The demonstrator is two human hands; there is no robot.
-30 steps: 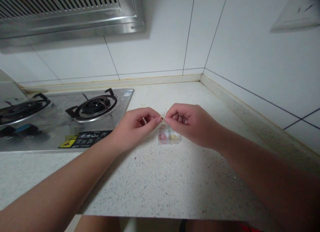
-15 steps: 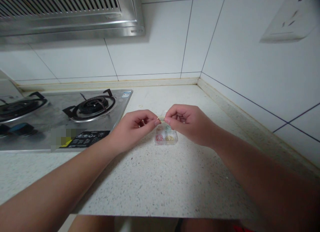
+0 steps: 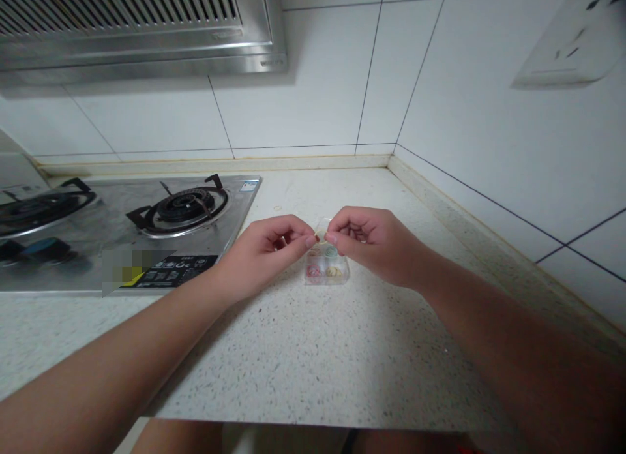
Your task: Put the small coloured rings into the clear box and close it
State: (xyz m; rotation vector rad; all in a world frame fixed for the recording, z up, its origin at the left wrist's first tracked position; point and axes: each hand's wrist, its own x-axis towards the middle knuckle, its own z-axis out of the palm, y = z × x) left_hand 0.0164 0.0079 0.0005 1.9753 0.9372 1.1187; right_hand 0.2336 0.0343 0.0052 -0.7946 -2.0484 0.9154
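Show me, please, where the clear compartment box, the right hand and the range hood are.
Clear compartment box point(image 3: 327, 280), head view: front wall.
Right hand point(image 3: 380, 244), head view: thumb base.
Range hood point(image 3: 139, 40), head view: steel below the slats.

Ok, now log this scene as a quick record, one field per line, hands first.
Left hand: thumb and finger pinched at a thin yellowish loop
Right hand: pinched at the loop's other side
Box: clear box on the speckled counter, beneath the hands
Box contents: reddish rings front left, yellowish rings front right
Left side: steel gas cooktop
Above cooktop: range hood
Right wall: socket plate, partly cut off
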